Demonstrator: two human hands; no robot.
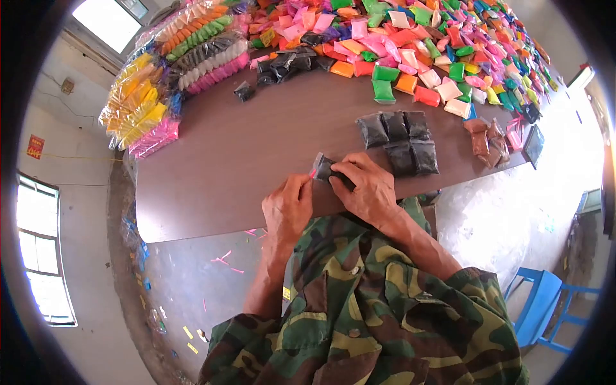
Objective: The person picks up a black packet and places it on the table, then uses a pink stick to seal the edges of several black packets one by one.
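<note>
A small clear packet with black filling (323, 168) is tilted up just above the table's near edge. My right hand (367, 189) is closed around its right side, thumb and fingers pressing on it. My left hand (289, 205) pinches at the packet's left end, where a bit of pink strip (312, 174) shows at the fingertips. Beyond my right hand, several similar black packets (401, 142) lie flat in two rows, side by side. The lower part of the held packet is hidden behind my right fingers.
A large heap of coloured packets (398, 38) covers the far side of the brown table (237, 141). Bagged rows of packets (144, 96) stand at left. One black packet (244, 91) lies alone. Brown packets (489, 142) sit at right. A blue stool (542, 308) stands on the floor.
</note>
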